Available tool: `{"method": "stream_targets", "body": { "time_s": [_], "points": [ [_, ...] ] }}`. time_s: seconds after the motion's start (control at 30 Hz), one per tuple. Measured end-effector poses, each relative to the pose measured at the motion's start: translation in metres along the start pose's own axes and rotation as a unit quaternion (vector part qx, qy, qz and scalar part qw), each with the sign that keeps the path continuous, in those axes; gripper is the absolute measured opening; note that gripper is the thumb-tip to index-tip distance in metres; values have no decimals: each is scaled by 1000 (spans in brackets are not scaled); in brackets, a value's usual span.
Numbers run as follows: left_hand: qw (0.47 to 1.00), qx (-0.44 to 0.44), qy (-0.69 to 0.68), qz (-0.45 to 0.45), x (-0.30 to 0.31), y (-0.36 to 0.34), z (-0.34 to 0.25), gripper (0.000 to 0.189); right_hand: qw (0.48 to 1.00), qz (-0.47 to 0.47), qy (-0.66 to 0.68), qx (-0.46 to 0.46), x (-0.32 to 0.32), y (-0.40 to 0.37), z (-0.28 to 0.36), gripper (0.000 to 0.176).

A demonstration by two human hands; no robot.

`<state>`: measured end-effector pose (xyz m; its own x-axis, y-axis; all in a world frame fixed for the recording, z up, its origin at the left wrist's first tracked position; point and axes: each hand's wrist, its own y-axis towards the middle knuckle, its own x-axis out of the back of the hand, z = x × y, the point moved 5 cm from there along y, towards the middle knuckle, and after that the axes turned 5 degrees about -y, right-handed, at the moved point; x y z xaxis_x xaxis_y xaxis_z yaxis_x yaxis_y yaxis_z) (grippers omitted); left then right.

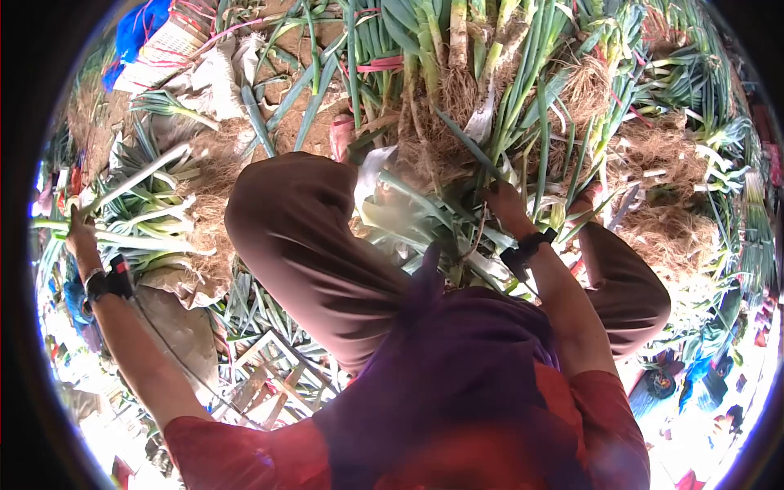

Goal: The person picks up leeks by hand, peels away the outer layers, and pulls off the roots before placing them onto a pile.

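At the far left, my left hand (80,238) is closed around the pale stalk of a leek (139,178), beside a pile of leeks (155,216) whose stringy roots point inward. My right hand (508,211) is low between my knees, among green leaves, with its fingers curled. Leaves partly cover those fingertips, and what they grip cannot be made out. Loose leaves and pale trimmings (400,208) lie just left of it. In front stand upright leeks with long brown roots (461,98).
More rooted leeks (661,188) are heaped at the right. A woven basket (175,45) and blue cloth (140,33) are at the upper left. Pink ties (381,64) band some leeks. A wooden frame (273,380) lies near my left thigh, over scattered leaves.
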<state>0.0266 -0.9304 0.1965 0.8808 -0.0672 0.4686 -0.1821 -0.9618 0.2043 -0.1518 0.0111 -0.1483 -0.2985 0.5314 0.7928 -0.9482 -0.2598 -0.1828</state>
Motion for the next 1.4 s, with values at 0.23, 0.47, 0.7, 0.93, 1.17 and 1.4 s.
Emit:
{"method": "stream_targets", "body": {
  "time_s": [0.23,0.47,0.7,0.93,1.17,1.4],
  "points": [
    [957,-39,-184,222,-84,-56,-30,50,928,-1,362,-92,-26,27,-40,19],
    [601,-230,-241,726,-248,-475,-212,51,915,2,402,17,80,-34,108,23],
    [429,-715,-43,550,-236,-727,-159,16,973,-24,13,227,68,-90,128,23],
    [463,-531,64,707,-243,-773,-93,12,976,-62,110,179,62,-96,98,15],
    [652,-461,-118,590,-258,-765,-139,19,708,95,686,-140,75,-62,99,17],
    [622,-202,-137,744,-260,-787,-107,29,885,47,457,-78,54,-4,-8,13]
  ]
}}
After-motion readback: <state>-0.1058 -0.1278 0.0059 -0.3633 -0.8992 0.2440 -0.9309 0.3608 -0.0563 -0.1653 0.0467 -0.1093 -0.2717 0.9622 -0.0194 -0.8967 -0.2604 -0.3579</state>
